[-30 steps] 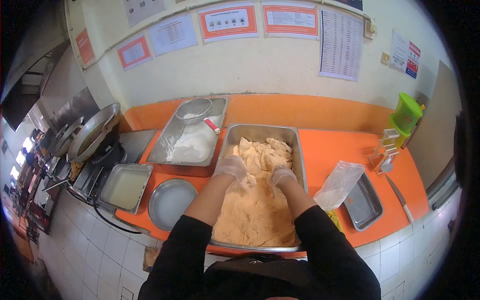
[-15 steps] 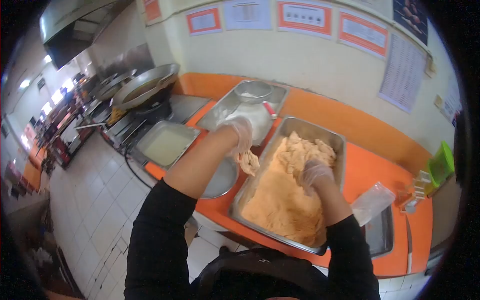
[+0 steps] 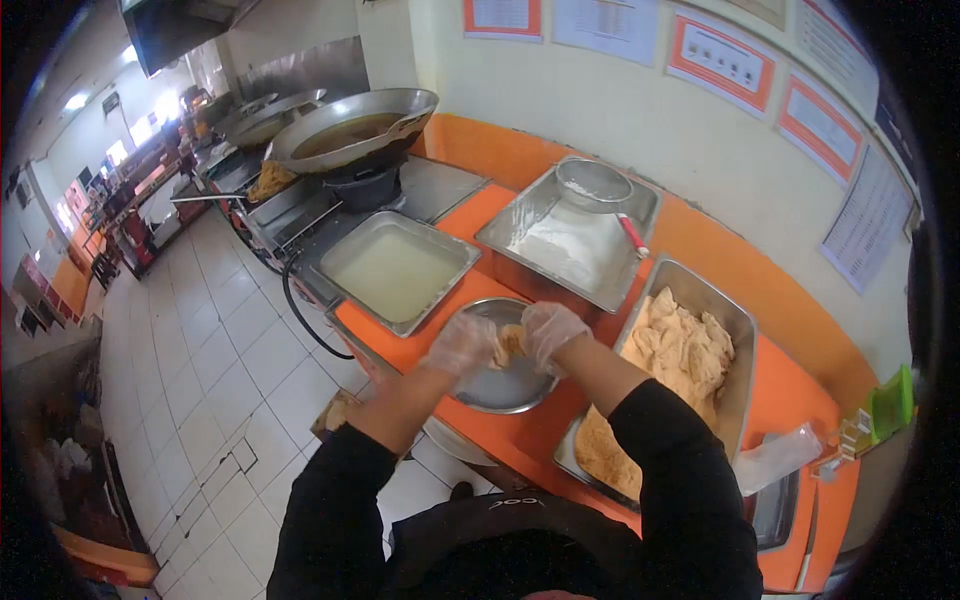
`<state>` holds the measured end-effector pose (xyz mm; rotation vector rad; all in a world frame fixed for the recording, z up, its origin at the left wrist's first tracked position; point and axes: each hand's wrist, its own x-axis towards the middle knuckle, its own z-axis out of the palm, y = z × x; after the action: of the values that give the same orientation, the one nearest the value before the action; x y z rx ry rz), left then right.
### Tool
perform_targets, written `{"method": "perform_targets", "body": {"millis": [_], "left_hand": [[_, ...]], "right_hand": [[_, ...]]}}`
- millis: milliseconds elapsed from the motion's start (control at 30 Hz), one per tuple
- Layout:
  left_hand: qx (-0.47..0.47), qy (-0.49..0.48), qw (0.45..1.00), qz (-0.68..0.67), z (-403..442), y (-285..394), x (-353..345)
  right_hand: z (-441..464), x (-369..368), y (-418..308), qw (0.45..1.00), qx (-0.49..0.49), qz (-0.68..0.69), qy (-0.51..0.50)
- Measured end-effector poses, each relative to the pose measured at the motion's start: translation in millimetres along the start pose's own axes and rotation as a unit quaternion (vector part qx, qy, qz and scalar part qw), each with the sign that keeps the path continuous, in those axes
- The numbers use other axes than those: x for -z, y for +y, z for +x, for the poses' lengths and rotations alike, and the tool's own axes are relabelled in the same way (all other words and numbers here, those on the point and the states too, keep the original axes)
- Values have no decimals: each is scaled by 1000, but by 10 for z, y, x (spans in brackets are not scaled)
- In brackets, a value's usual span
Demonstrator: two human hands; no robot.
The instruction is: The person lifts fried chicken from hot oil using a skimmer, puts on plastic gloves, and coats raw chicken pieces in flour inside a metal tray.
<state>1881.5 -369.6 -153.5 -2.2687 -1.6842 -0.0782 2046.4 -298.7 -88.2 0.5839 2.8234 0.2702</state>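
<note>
My left hand (image 3: 462, 345), in a clear plastic glove, closes on a pale flour-coated piece of chicken (image 3: 509, 344). From the other side my right hand (image 3: 553, 332), gloved the same way, grips it too; whether it is one piece or two is hard to make out. Both hands are over a round metal bowl (image 3: 492, 392) with a whitish inside. To the right, a deep steel tray (image 3: 742, 318) holds orange-tinted flour (image 3: 610, 455) with a heap of coated pieces (image 3: 680, 345) at its far end.
Behind the bowl are a tray of pale liquid (image 3: 392, 268) and a tray of white flour (image 3: 570, 250) with a sieve (image 3: 594, 186) with a red handle. Large woks (image 3: 350, 140) stand on stoves at back left. A plastic bag (image 3: 778, 460) lies at right.
My right hand has left the flour tray and come to the bowl. My left hand, with the chicken piece, has moved down beside it. The view has turned left.
</note>
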Motion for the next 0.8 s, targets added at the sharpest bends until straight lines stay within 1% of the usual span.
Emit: {"method": "perform_targets", "body": {"millis": [33, 67, 100, 133, 167, 200, 233, 267, 300, 333, 433, 533, 567, 633, 700, 733, 800], "left_hand": [[23, 32, 994, -100, -92, -21, -222], [40, 68, 977, -200, -185, -42, -444], [63, 41, 956, -282, -254, -37, -466], [93, 28, 938, -332, -286, -32, -467], [125, 18, 916, -380, -318, -28, -469], [165, 22, 903, -395, -325, -6, -449], [165, 3, 921, -353, -335, -13, -371], [163, -17, 936, -311, -343, -20, -292], [117, -57, 970, -206, -321, -65, -147], [67, -95, 988, -98, -292, -107, -96], [-26, -193, 976, -97, -217, -216, -241], [11, -175, 978, -116, -190, -227, -171], [26, -167, 978, -124, -174, -229, -182], [68, -145, 976, -147, -121, -234, -350], [47, -186, 973, -129, -27, -307, 17], [36, -206, 971, -117, 31, -342, 163], [61, -170, 978, -101, 122, -359, 239]], "right_hand": [[93, -35, -82, 999, -21, 34, 1], [167, -81, -137, 994, -57, 90, -6], [230, -134, -181, 985, -94, 146, -12], [277, -194, -219, 971, -131, 200, -20], [333, -378, -218, 976, -104, 191, -12], [402, -656, -178, 980, -78, 182, -3], [443, -723, -185, 983, -52, 174, 5], [461, -766, -181, 981, -52, 186, -5], [445, -645, -211, 979, -54, 198, -14], [436, -574, -228, 976, -57, 210, -22], [445, -584, -217, 943, -121, 297, -91], [478, -708, -243, 932, -178, 316, -15], [450, -688, -219, 948, -157, 268, -65], [431, -60, -197, 966, -111, 169, -161], [442, 37, -54, 954, -147, 202, -164], [434, 100, -10, 944, -184, 223, -159], [425, 271, 34, 913, -276, 269, -137]]}}
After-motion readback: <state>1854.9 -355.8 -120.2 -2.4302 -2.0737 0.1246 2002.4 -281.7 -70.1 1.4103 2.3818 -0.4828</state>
